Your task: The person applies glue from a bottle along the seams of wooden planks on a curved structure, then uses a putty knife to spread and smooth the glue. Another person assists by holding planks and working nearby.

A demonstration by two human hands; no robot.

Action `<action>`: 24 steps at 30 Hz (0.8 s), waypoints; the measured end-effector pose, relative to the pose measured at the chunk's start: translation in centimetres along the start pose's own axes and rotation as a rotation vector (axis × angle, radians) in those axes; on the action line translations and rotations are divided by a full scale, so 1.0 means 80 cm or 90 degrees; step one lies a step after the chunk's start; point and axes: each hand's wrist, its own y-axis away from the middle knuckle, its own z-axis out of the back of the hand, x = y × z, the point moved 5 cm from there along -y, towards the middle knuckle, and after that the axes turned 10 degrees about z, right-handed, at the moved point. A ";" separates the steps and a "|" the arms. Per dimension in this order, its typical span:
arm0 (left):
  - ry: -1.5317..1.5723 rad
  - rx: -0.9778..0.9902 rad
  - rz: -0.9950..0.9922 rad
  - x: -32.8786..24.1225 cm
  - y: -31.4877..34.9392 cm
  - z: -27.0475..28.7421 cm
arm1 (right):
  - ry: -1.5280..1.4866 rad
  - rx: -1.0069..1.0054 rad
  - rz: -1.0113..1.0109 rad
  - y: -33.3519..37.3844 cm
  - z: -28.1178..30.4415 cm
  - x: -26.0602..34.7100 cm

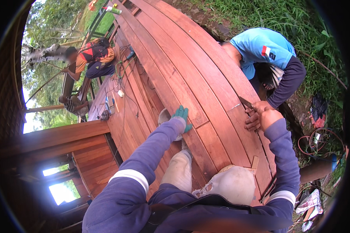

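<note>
My left hand (181, 117), in a green and grey glove, lies flat with its fingers spread on a reddish-brown deck board (190, 105). At the deck's right edge my right hand (269, 116) is bare and closed. A dark, flat tool (245, 103) sticks out from it over the outermost board; its handle is hidden, so its kind is unclear. Right beside it are another person's fingers (252, 121), at the board's edge. That person, in a light blue shirt (260, 46) with dark sleeves, bends over the edge. My knees rest on the boards.
A small wood piece (255, 164) lies by my right knee. Cables (124, 73) and a white plug (120, 93) lie across the deck. A bottle (112, 10) stands far off. Two people work at the left. Beyond the right edge are grass and a coiled hose (312, 141).
</note>
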 end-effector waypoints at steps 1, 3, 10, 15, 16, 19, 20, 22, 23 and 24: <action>-0.002 0.005 0.003 -0.001 0.000 -0.001 | -0.001 0.000 0.001 0.000 0.002 0.000; -0.007 0.013 0.012 -0.001 0.000 -0.001 | 0.000 -0.001 0.004 0.000 0.003 0.001; 0.003 -0.023 0.005 -0.003 -0.002 -0.002 | 0.008 -0.002 0.006 0.001 -0.007 -0.004; 0.014 -0.041 0.007 -0.002 -0.001 -0.006 | 0.027 -0.001 0.004 0.002 -0.003 -0.003; 0.008 -0.053 0.002 -0.002 -0.001 -0.005 | 0.027 0.001 0.002 0.003 0.001 -0.001; 0.001 -0.050 -0.009 -0.003 -0.003 -0.004 | 0.015 0.005 -0.024 0.008 0.015 0.005; -0.002 -0.057 -0.006 -0.004 -0.003 -0.002 | 0.004 -0.026 -0.019 0.009 0.022 0.008; -0.001 -0.048 -0.006 -0.005 -0.004 0.003 | 0.011 0.011 -0.038 0.010 0.025 0.010; 0.000 -0.035 -0.003 -0.006 -0.005 0.004 | 0.012 0.002 -0.039 0.009 0.028 0.010; -0.004 -0.012 0.002 -0.007 -0.004 0.005 | 0.018 -0.007 -0.027 0.007 0.029 0.012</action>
